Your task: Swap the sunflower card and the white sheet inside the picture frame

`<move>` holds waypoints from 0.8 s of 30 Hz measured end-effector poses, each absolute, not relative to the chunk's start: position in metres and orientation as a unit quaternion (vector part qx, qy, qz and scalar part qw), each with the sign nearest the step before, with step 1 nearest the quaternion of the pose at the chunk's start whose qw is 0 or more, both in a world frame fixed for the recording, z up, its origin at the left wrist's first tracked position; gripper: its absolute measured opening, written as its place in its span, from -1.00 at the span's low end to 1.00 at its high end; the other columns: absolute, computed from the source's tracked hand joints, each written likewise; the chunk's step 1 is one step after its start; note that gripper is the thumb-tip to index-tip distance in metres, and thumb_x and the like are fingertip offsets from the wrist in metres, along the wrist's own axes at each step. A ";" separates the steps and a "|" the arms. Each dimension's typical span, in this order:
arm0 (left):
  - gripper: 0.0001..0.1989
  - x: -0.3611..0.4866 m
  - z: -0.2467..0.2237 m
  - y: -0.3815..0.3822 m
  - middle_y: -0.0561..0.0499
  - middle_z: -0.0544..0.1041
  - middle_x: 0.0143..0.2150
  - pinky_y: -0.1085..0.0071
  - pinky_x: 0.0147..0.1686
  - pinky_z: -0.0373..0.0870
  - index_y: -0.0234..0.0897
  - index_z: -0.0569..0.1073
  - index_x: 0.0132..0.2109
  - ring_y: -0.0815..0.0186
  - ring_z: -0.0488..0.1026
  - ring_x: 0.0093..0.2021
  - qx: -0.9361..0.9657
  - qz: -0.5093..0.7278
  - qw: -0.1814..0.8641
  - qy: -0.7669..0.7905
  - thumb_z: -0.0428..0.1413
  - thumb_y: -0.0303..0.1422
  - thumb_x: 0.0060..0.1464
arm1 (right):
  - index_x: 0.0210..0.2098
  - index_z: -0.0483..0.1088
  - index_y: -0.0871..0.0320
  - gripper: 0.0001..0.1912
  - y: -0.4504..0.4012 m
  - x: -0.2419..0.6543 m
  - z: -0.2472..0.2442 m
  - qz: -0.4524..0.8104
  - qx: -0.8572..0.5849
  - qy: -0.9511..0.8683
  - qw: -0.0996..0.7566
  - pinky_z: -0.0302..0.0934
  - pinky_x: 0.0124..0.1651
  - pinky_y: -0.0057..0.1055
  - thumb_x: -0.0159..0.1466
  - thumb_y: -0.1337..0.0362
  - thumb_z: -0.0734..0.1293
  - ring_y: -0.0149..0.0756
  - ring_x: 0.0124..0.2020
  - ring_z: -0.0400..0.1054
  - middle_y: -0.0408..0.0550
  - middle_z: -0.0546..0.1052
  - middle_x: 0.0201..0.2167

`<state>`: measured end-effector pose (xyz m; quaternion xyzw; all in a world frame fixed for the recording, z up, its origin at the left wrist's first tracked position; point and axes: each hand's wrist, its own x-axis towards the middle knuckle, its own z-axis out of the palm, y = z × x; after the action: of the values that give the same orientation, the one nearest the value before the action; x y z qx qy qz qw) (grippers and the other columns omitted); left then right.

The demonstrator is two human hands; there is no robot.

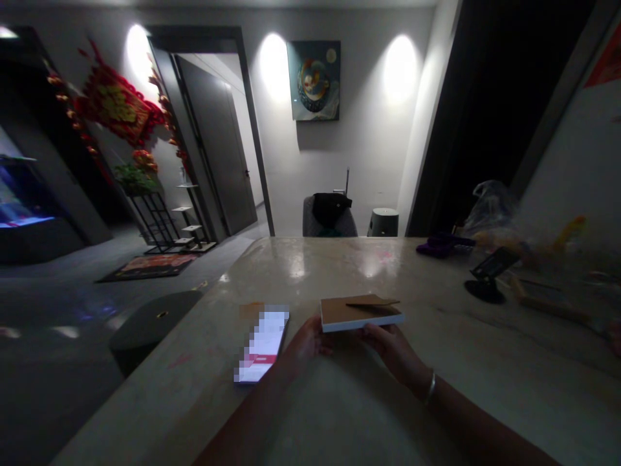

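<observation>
As you hold the brown-topped block (334,315) between both hands, steadying it seems the step; with its flap (372,300) raised, any move calls for a level grip. Left of the block lies a phone (266,343); your left hand (306,341) grips the block's left end, your right hand (394,353) pinches its near edge.

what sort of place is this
Probably a home's living or dining area, though a small business can't be ruled out: there's a stone-look table, a picture on the wall and a red hanging decoration beside the doorway.
</observation>
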<state>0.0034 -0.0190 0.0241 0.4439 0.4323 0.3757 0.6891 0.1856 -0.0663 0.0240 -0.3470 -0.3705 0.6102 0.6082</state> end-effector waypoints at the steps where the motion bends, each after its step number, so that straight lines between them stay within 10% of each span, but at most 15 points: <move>1: -0.66 0.003 0.025 -0.019 -0.04 0.50 -0.39 0.42 -0.52 0.34 -0.30 0.37 -0.17 0.34 0.44 -0.49 0.427 0.379 0.708 0.416 -0.09 -0.15 0.04 | -0.32 0.38 0.19 -0.72 -0.067 0.186 0.023 0.628 -0.341 -0.369 0.594 0.24 -0.12 -0.27 -0.02 0.22 0.40 -0.30 -0.31 0.37 -0.06 0.48 -0.35; 12: -0.79 -0.004 0.021 -0.019 -0.03 0.52 -0.35 0.49 -0.57 0.34 -0.32 0.37 -0.16 0.34 0.47 -0.43 0.332 0.449 0.723 0.407 0.00 -0.44 0.00 | -0.36 0.37 0.24 -0.77 -0.060 0.207 0.010 0.740 -0.390 -0.380 0.395 0.30 -0.35 -0.46 -0.04 0.33 0.39 -0.38 -0.41 0.42 -0.04 0.49 -0.42; 24: -0.76 -0.005 0.024 -0.019 -0.05 0.53 -0.30 0.37 -0.33 0.40 -0.34 0.36 -0.15 0.26 0.47 -0.25 0.300 0.435 0.735 0.426 -0.01 -0.46 -0.03 | -0.35 0.35 0.16 -0.78 -0.032 0.239 0.004 0.363 -0.595 -0.538 0.475 0.23 -0.23 -0.31 0.07 0.17 0.24 -0.23 -0.27 0.34 0.00 0.47 -0.33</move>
<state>-0.0055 -0.0190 0.0239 0.2999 0.4261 0.4347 0.7345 0.2389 -0.0321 0.0042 -0.5948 -0.5375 0.3631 0.4748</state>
